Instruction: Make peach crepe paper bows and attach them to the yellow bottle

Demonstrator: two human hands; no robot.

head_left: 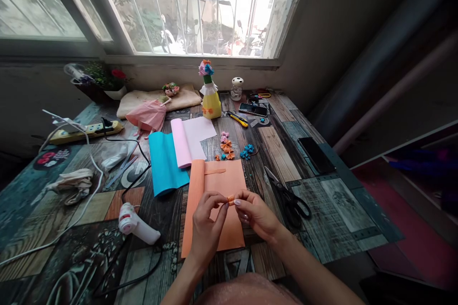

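Now I pinch the folded orange strip [231, 199] from both ends, left hand [206, 223] and right hand [258, 215], fingers [217, 199] closed to steady it, above the orange sheet [223, 182] by the desk's [279, 152] front edge.

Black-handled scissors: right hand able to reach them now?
Probably yes: the black-handled metal scissors lie uncovered beside the right hand, nothing between, though it's pinching a small folded orange paper piece.

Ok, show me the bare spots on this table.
Bare: tabletop right of the scissors, this side of the black phone; planks between the blue paper flowers and that phone. Crowded: the orange sheet, where left hand and right hand pinch an orange strip, and around the yellow figurine by the window.
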